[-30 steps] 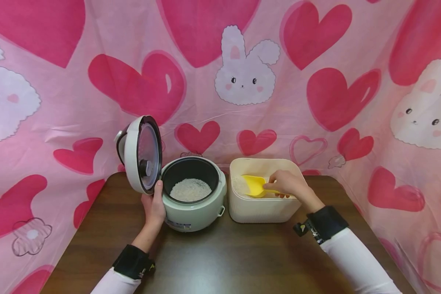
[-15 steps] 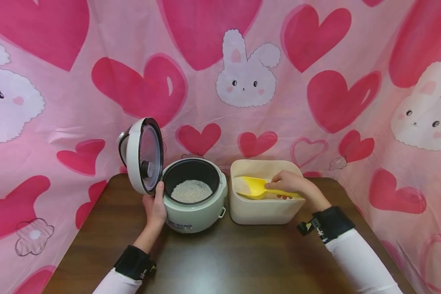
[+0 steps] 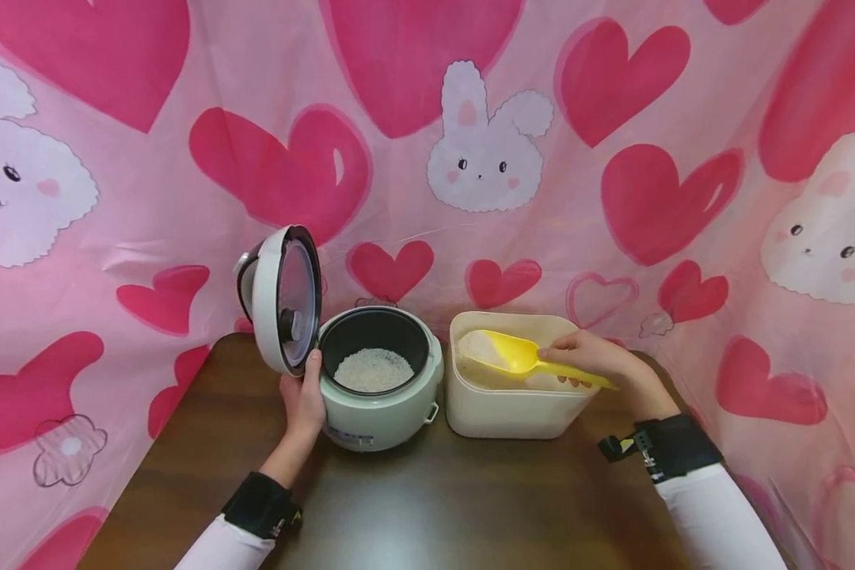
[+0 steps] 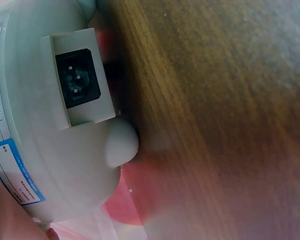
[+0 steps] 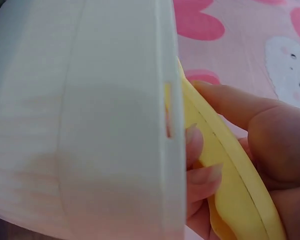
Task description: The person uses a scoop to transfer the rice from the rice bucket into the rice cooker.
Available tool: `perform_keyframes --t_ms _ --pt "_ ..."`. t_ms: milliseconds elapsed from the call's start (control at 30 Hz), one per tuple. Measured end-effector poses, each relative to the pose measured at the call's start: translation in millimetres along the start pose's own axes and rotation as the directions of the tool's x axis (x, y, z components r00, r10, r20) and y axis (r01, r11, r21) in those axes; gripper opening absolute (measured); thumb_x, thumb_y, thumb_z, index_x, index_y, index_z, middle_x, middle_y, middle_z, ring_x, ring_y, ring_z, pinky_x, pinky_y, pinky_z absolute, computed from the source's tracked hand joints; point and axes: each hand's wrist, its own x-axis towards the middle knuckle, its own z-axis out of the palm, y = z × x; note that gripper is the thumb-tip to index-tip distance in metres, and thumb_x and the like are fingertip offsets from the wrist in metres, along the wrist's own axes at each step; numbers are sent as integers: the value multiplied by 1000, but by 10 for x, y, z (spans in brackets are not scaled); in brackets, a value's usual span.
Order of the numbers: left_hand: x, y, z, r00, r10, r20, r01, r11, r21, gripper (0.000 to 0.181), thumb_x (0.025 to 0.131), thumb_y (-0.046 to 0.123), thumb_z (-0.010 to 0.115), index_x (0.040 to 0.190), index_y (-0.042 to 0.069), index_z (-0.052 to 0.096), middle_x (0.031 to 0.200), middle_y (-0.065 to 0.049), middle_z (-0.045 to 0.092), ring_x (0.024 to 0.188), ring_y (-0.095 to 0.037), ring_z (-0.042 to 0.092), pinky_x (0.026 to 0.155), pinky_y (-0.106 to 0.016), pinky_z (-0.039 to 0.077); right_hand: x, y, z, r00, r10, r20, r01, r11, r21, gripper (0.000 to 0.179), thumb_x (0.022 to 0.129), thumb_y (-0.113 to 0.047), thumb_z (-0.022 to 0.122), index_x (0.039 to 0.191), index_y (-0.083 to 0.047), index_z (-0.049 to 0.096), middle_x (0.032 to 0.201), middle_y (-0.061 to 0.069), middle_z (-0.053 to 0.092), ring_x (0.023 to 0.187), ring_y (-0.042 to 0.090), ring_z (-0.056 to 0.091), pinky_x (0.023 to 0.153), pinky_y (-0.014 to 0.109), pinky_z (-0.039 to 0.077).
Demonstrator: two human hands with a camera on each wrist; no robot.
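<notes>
My right hand grips the handle of a yellow scoop, which holds white rice and is tilted over a cream storage bin with more rice in it. In the right wrist view the thumb and fingers wrap the scoop handle beside the bin wall. My left hand rests against the side of a pale green rice cooker, its thumb straight up at the rim by the raised lid. Several of its fingers are hidden. Rice lies in the dark inner pot.
The cooker and bin stand side by side on a dark wooden table. Behind them hangs a pink cloth with hearts and rabbits. A power socket shows on the cooker's side in the left wrist view.
My right hand has drawn the scoop up and to the right out of the bin's rice, now with rice on it. My left hand keeps its place at the cooker.
</notes>
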Motion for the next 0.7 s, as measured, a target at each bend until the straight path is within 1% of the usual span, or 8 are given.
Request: perform_keyframes --t_ms 100,167,300,367,467,533,633,700 --pt "24 -2 14 1000 -4 2 4 1000 -7 47 106 28 54 137 -7 59 139 -24 62 111 -2 54 107 -25 37 -47 8 -67 1000 -21 13 20 999 43 37 104 -40 62 90 -6 69 76 16 61 59 24 52 53 28 46" --pt "29 1 17 1000 -7 7 7 1000 -6 48 106 28 54 137 -7 58 139 -25 62 114 -5 55 109 -27 37 -72 27 -90 1000 -26 12 25 997 74 36 104 -37 62 90 -5 68 75 16 61 59 22 51 53 29 46" --pt "36 2 -2 1000 -10 10 10 1000 -4 48 106 27 54 140 -7 55 141 -24 60 119 -11 54 112 -30 36 -96 37 -83 1000 -17 5 17 994 110 38 103 -40 63 95 -3 68 78 18 61 60 23 53 55 28 47" --pt "41 6 -13 1000 -1 4 1 1000 -5 48 106 26 54 140 -6 55 142 -24 60 118 -10 54 111 -28 36 -79 30 -60 1000 -19 3 18 993 120 40 102 -42 64 96 -3 69 79 18 62 61 25 54 56 27 48" --pt "49 2 -14 1000 11 3 -11 1000 -9 47 106 26 55 140 -6 56 141 -23 60 117 -7 54 110 -27 36 -38 18 -32 999 -39 6 38 991 130 40 102 -43 64 96 -4 69 80 16 62 62 28 55 56 27 48" --pt "42 1 -10 1000 9 6 -9 1000 -9 47 106 26 56 140 -6 56 141 -24 60 117 -7 54 110 -27 37 -19 6 -21 999 -46 8 45 990 132 40 102 -43 64 96 -4 69 80 15 64 63 32 57 57 26 49" --pt "29 -4 -1 1000 1 -1 -1 1000 -10 46 105 25 56 139 -6 57 140 -25 60 118 -11 55 111 -29 37 7 -11 -11 999 -46 10 44 991 125 40 102 -44 64 97 -5 70 81 14 64 66 38 59 58 27 50" --pt "29 -2 3 1000 0 -5 0 1000 -10 46 105 25 55 139 -6 57 141 -25 60 121 -15 55 112 -30 36 26 -31 -10 999 -54 8 53 992 117 40 102 -45 64 96 -5 70 81 17 64 68 41 59 58 27 50"
